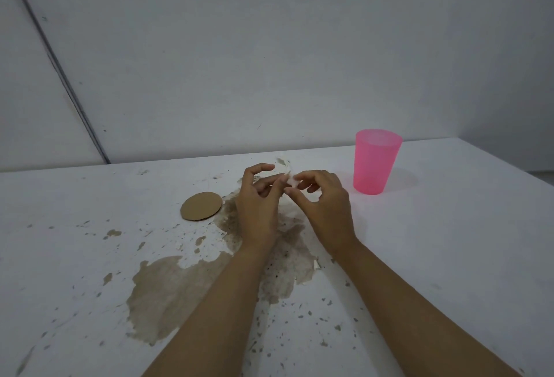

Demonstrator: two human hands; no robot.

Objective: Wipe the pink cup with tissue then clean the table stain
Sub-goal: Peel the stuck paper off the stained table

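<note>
2 bare hands meet over the middle of the white surface (449, 241) in the head view, which is the only view. The left hand (257, 205) and the right hand (328, 211) bring their fingertips together, and between them is a small white bit of tissue (289, 179). Each hand has its fingers curled and pinches this tissue from its own side. The piece is very small and a little blurred, so I cannot tell its shape. Both forearms come in from the lower edge of the picture.

The cup (376, 163) is pink and half transparent. It stands upright, mouth up, on the surface to the right of the right hand. It is near that hand but apart from it, and it is close to the far edge of the surface.

The stain (168, 289) is brown and big. It spreads under both hands and forearms and goes toward the near left, with many small brown spots around it. 1 round brown cardboard disc (201, 206) lies flat just to the left of the left hand, at the border of the stain. Behind the surface is a plain grey wall (269, 46), with 1 dark slanted line on its left part.
</note>
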